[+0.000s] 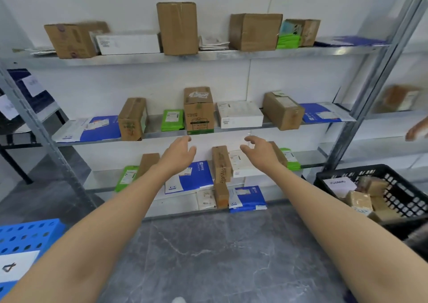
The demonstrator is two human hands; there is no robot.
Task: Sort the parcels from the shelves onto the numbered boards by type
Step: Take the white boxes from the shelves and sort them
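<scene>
Both arms stretch toward a metal shelf rack (208, 56) full of parcels. My left hand (179, 152) is open with fingers relaxed, just below the middle shelf's front edge. My right hand (258, 148) is open too, fingers loosely curved, holding nothing. Between and above them on the middle shelf stands a brown carton (198, 110) with a white box (239, 114) to its right and a green pouch (172, 120) to its left. Below the hands, on the lower shelf, stand a tall brown box (221, 163) and a blue-and-white mailer (192, 177).
A blue perforated board (30, 235) with a paper numbered 4 lies at lower left. A black crate (393, 187) holding brown parcels sits at right. Another person's hand (416, 131) shows at the right edge. Grey marbled floor lies in front of the rack.
</scene>
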